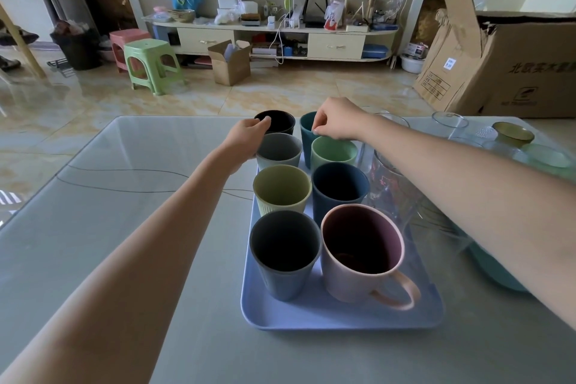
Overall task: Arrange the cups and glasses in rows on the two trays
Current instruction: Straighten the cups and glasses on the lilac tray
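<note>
A rectangular pale-blue plastic tray (311,315) with rounded corners is seen on the grey, glass-topped surface (124,227). Eight cups are stood on the tray in two columns of four. At the tray's near end a pink matte mug (358,271) with a loop handle is set beside a grey-blue ribbed tumbler (285,271). Behind these, a yellow-green ribbed tumbler (282,193) and a dark navy cup (339,193) are placed, then a pale grey cup (279,153) and a mint-green cup (333,151). At the tray's far end a black cup (276,121) and a teal cup (308,131) are found.

The grip of the left hand (246,140) is curled: the black cup's rim is touched by the fingertips, and the pale grey cup's side is met by the palm. The rim of the teal cup is pinched by the grip of the right hand (336,118), fingers bent downward.

Right of the tray, clear glassware is gathered under the right forearm: a printed glass jug (389,178) with red and blue marks that cannot be read, a clear glass tumbler (448,126), and a small olive-green glass bowl (512,132). An edge of a teal tray (495,271) is seen below them.

Beyond the tray's far right corner, a brown cardboard box (514,65) is printed with Chinese characters, "北欧实木" being partly legible.
</note>
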Action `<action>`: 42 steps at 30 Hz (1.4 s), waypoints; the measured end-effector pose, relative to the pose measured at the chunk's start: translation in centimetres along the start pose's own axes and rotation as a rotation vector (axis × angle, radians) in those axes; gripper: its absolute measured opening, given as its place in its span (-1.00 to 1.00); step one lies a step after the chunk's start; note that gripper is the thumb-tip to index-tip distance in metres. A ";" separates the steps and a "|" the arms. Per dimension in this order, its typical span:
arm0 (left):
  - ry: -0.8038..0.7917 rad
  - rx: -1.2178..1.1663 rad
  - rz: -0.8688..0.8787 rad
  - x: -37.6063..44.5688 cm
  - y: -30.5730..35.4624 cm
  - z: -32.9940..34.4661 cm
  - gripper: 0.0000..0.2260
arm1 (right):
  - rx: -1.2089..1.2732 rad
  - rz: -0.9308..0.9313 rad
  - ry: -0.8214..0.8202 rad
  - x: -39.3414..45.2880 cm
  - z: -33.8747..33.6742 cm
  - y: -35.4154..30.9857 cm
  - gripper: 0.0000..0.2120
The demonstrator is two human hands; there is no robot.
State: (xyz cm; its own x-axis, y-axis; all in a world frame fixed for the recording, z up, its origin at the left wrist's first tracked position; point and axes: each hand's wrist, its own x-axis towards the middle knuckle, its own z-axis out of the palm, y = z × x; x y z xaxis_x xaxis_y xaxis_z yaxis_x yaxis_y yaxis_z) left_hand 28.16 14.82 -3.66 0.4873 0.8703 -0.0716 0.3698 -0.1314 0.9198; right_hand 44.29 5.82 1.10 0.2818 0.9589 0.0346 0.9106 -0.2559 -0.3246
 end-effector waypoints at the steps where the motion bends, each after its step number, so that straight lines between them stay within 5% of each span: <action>1: 0.002 0.009 0.004 0.0 0.0 0.0 -0.68 | 0.004 0.004 0.005 0.0 0.0 0.0 -0.82; 18: -0.012 0.021 0.018 -0.6 0.4 0.1 -0.60 | -0.025 0.062 0.060 0.1 0.7 -0.1 -0.83; 27: -0.020 -0.165 -0.006 -1.5 0.6 -0.3 -0.61 | 0.027 -0.009 0.324 -1.6 -3.3 1.6 -0.78; 42: 0.000 -0.035 -0.162 -1.7 -2.2 -1.4 -0.61 | 0.022 0.175 0.093 -5.6 -5.4 6.3 -0.59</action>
State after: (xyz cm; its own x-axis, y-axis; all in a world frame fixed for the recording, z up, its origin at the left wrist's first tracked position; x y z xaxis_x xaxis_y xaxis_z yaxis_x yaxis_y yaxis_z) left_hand 25.44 14.32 -5.03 0.4236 0.8786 -0.2204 0.4156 0.0277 0.9091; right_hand 50.10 -1.82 3.92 0.4630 0.8842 0.0622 0.8385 -0.4142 -0.3540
